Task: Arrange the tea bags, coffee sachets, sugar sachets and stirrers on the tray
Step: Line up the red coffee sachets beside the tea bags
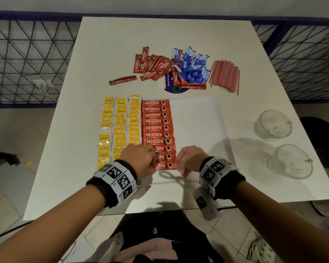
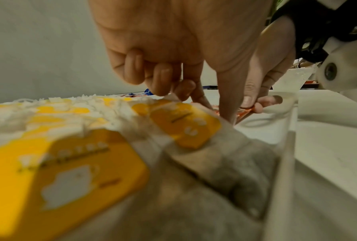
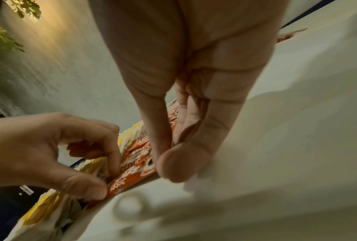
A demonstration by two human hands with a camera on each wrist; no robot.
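The nearest coffee sachet is the one being dealt with here. It lies at the near end of the red sachet column on the tray, long axis running left to right, like every other one in that column. Each end is pinched: the left hand has thumb and forefinger curled onto the left end, right where the red column butts against the tea bags, and the right hand has its fingertips closed on the right end, the end with the cup print. So the sachet sits directly between the two hands, under the fingers and across them, with neither hand really nearer than the other.

From the right wrist view the sachet looks flat or nearly flat against the tray floor, just inside the near rim; whether it's fully down can't be told.

Judging by that, the column is probably being finished, and what matters next is keeping that left-right axis square to the rows above while the ends are let go.

Still well apart at the far side of the table: loose coffee sachets, the blue sugar sachets and the stirrers. The right half of the tray is still to be filled.
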